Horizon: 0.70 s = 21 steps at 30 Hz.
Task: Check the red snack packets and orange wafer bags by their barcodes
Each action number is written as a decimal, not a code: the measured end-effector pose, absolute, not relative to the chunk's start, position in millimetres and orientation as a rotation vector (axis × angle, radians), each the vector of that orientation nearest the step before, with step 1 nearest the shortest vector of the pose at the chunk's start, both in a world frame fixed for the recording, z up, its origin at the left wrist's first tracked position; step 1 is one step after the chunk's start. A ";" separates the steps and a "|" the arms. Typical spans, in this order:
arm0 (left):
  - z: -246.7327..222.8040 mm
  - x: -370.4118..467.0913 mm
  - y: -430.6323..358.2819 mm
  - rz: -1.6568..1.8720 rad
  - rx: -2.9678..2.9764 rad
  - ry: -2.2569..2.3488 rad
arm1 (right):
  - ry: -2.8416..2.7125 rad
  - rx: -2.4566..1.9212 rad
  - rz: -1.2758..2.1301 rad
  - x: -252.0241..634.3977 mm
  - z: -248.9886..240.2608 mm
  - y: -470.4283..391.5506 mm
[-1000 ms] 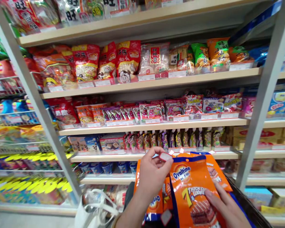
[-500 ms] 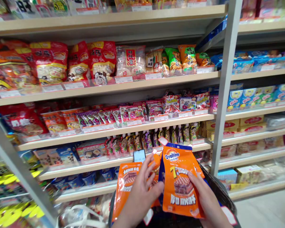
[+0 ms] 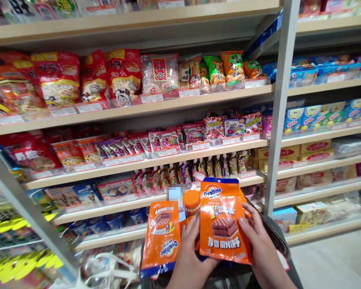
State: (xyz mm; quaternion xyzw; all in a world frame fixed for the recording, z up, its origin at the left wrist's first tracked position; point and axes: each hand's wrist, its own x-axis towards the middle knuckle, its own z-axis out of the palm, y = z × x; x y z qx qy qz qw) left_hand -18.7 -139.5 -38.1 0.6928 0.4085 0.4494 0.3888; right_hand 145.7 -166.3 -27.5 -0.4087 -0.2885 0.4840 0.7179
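Observation:
An orange Ovaltine wafer pouch (image 3: 221,222) with a blue top edge stands upright between my two hands. My right hand (image 3: 263,245) grips its right edge, the fingers lying over the front. At its lower left edge is my left hand (image 3: 194,253), closed on that side, some of its fingertips hidden behind the pouch. A second Ovaltine pouch (image 3: 161,237) lies upside down to the left, over a dark basket (image 3: 284,245). Behind my left hand stands an orange-lidded jar (image 3: 191,200), partly covered.
Shelves (image 3: 132,108) of bagged snacks, candy and small drink pouches fill the view ahead. A metal post (image 3: 281,104) divides them on the right. White bag handles (image 3: 108,269) are at the lower left, near yellow round tags (image 3: 21,265). Pale floor (image 3: 343,253) shows at the right.
My left hand has moved from spread fingers beside the pouch to its lower left edge. The held pouch has shifted slightly left and straightened. More of the second pouch is uncovered.

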 end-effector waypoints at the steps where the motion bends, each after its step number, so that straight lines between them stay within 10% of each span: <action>1: -39.6 -19.2 -139.5 1.152 1.758 1.053 | -0.668 -0.889 1.079 148.5 -29.4 -167.7; 21: -36.0 -12.5 -148.8 1.216 1.768 1.124 | -0.824 -1.045 0.919 170.4 -47.3 -180.7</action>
